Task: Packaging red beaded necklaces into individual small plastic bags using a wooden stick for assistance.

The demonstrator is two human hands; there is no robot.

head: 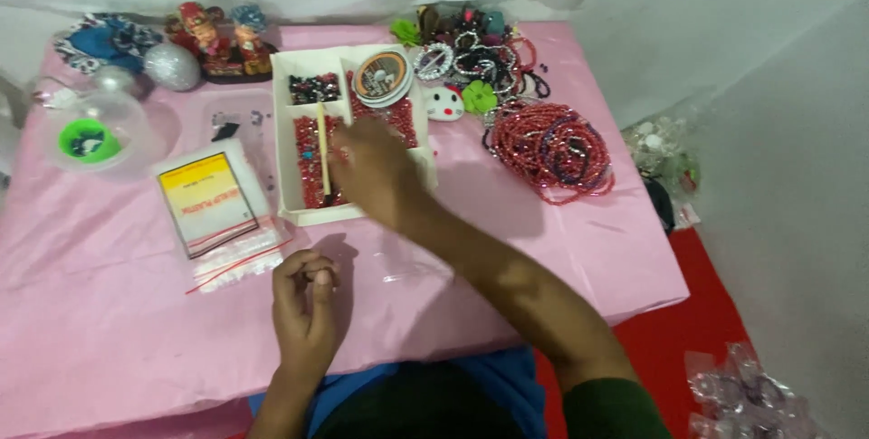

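On the bench, under a pink cloth, the white divided tray is the reference for everything below.

Right of the tray: big coiled heap of red bead strands, touching nothing in the tray. Behind-right of the tray: tangle of finished bracelets, mixed colours, plus a small white round charm just beside the tray's right wall.

Left of the tray: stack of clear zip bags, rectangular, top one carrying a yellow label with a red border, red seal strips at the near edge. Further left: clear dome container with a green disc inside. Behind-left of the tray: silver glitter ball and red figurines.

Tray itself: compartments of red beads and one of dark beads; round spool of cord sits on its far-right corner.

Right hand is over the tray's near-right part, fingers curled down into the red beads; cannot tell what they pinch. Thin wooden stick is at its fingertips, long axis running near-to-far across the tray's middle compartment. Right hand is clearly the nearer one.

Left hand is near of the tray, well apart from it, fingers pinched closed; whatever it grips is too small to make out.
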